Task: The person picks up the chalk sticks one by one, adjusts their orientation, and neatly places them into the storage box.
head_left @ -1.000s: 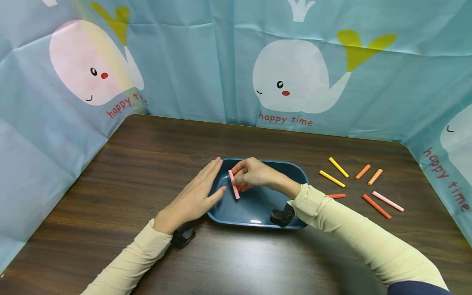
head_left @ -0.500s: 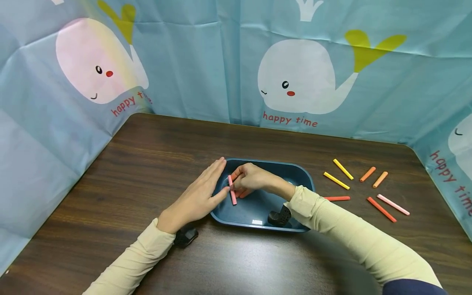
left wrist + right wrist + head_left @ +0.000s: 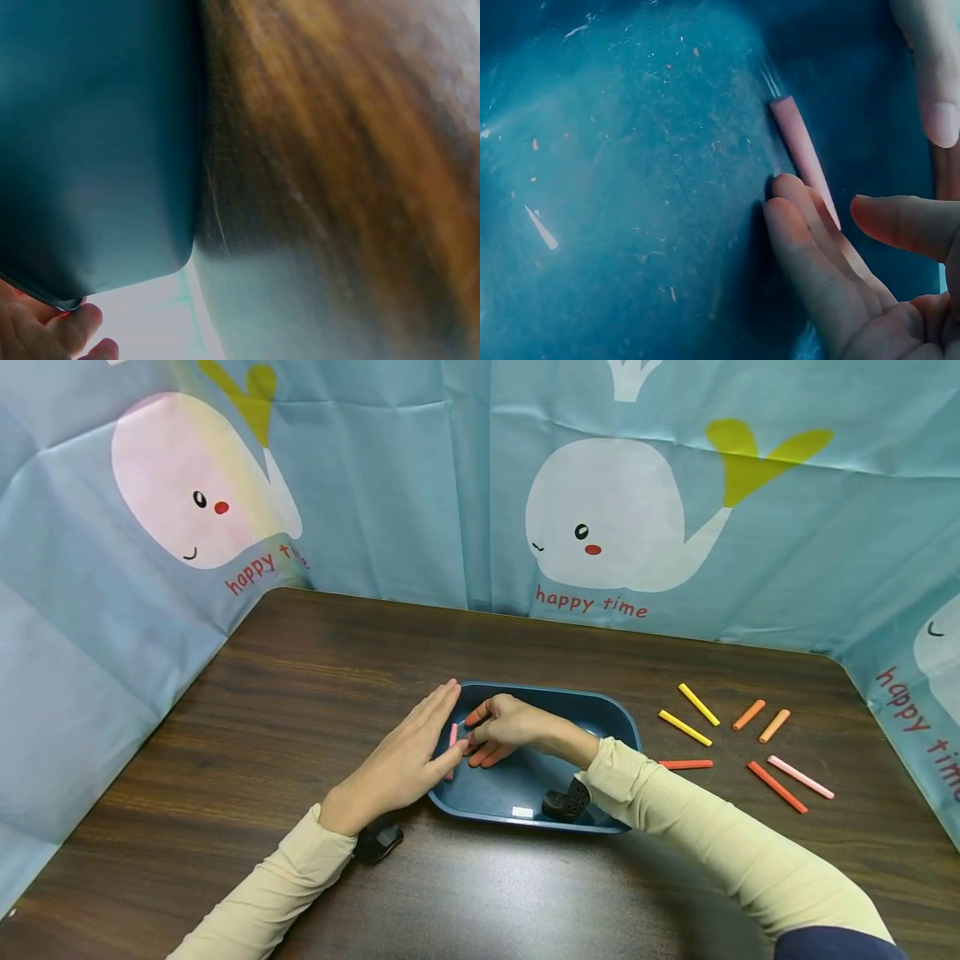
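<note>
A dark blue plastic tray [image 3: 487, 797] sits on the table, and its outer side [image 3: 97, 150] fills much of the left wrist view. My left hand [image 3: 397, 760] lies along the tray's left rim with straight fingers; in the left wrist view its fingertips [image 3: 79, 328] touch the rim. Inside the tray, a slim pink stick [image 3: 453, 737] lies by the left wall, partly hidden behind my left thumb. My right hand [image 3: 517, 724] is over the tray just right of it. In the right wrist view its fingers [image 3: 787, 221] and thumb stand apart, beside the pink stick [image 3: 802, 142].
Right of the tray lie several loose sticks: yellow [image 3: 685, 727], orange [image 3: 748, 715], light orange [image 3: 774, 726], red [image 3: 777, 787] and pale pink [image 3: 800, 777]. Another red stick [image 3: 686, 764] is partly behind the right sleeve. Small crumbs dot the tray floor. A whale-print curtain [image 3: 375, 510] surrounds the table.
My right hand has lowered the pink stick to the tray's left side and let go; its fingers have spread. The left hand has stayed at the rim. The head view has shifted slightly.
</note>
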### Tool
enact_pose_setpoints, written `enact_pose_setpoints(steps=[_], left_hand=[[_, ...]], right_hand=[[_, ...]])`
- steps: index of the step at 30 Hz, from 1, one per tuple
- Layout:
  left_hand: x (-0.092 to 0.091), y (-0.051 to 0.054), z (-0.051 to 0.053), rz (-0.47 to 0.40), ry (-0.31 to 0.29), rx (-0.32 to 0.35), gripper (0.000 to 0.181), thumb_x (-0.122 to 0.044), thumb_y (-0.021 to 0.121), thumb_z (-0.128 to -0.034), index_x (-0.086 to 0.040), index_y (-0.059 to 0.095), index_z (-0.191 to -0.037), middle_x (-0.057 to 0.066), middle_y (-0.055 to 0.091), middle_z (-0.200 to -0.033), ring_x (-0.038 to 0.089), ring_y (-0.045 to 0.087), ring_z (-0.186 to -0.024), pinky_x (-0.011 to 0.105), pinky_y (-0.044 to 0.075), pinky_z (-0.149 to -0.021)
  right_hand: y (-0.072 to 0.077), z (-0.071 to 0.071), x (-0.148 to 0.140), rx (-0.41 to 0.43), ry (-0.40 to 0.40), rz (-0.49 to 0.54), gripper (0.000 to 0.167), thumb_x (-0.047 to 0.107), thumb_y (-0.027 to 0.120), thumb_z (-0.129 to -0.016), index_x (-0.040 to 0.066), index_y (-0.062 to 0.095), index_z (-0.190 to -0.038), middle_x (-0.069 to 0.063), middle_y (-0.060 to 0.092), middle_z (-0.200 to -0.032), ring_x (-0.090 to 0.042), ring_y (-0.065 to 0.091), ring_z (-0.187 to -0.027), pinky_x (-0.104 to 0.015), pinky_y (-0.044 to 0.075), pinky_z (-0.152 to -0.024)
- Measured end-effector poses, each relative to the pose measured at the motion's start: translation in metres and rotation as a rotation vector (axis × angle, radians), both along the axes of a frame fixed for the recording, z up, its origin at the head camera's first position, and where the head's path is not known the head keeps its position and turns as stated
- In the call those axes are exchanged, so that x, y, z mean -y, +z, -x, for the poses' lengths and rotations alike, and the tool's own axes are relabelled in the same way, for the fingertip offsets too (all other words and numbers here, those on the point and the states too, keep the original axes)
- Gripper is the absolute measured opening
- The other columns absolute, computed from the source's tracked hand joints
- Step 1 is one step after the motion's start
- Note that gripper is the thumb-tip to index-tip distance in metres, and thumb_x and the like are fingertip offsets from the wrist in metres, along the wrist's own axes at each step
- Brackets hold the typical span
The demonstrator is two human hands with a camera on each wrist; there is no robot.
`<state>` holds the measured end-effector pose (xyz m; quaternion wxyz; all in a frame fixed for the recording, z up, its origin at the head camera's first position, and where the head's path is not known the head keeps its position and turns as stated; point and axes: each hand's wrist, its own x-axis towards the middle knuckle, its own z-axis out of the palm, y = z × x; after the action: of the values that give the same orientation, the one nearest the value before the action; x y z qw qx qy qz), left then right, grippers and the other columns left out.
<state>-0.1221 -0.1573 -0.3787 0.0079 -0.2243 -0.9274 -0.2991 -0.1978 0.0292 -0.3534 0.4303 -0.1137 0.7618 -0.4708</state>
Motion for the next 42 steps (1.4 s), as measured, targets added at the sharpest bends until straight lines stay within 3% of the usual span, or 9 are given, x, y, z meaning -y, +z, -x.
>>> enact_pose_setpoints(steps=[17, 26, 33, 42], left_hand=[[0.002, 0.000, -0.002, 0.019, 0.020, 0.035, 0.071, -0.035, 0.048, -0.1031, -0.005, 0.016, -0.159, 0.007, 0.012, -0.168, 0.028, 0.015, -0.155, 0.051, 0.020, -0.124], [0.002, 0.000, -0.001, 0.014, 0.028, 0.038, 0.072, -0.034, 0.051, -0.1028, -0.007, 0.014, -0.159, 0.006, 0.011, -0.168, 0.027, 0.014, -0.155, 0.052, 0.021, -0.124], [0.000, 0.001, 0.000, 0.016, 0.027, 0.046, 0.074, -0.034, 0.053, -0.1020, -0.008, 0.014, -0.160, 0.005, 0.011, -0.168, 0.028, 0.014, -0.155, 0.051, 0.019, -0.125], [-0.001, 0.002, -0.001, 0.021, 0.024, 0.033, 0.073, -0.033, 0.053, -0.1021, -0.006, 0.016, -0.159, 0.007, 0.012, -0.168, 0.028, 0.015, -0.155, 0.051, 0.019, -0.125]], right_hand=[[0.016, -0.002, -0.014, -0.063, 0.089, -0.014, 0.036, 0.009, 0.056, -0.099, -0.004, 0.051, -0.132, -0.020, 0.069, -0.119, -0.016, 0.072, -0.082, -0.036, 0.061, -0.083], [0.033, -0.007, -0.030, -0.149, 0.133, 0.030, 0.040, 0.013, 0.056, -0.100, -0.006, 0.051, -0.135, -0.022, 0.066, -0.126, -0.030, 0.072, -0.101, -0.045, 0.058, -0.092], [0.041, -0.009, -0.046, -0.203, 0.127, 0.063, 0.041, 0.013, 0.059, -0.099, -0.006, 0.052, -0.134, -0.024, 0.065, -0.128, -0.035, 0.069, -0.108, -0.041, 0.059, -0.092], [0.048, -0.012, -0.061, -0.260, 0.103, 0.060, 0.043, 0.012, 0.063, -0.097, -0.005, 0.053, -0.135, -0.024, 0.064, -0.129, -0.033, 0.070, -0.107, -0.039, 0.059, -0.091]])
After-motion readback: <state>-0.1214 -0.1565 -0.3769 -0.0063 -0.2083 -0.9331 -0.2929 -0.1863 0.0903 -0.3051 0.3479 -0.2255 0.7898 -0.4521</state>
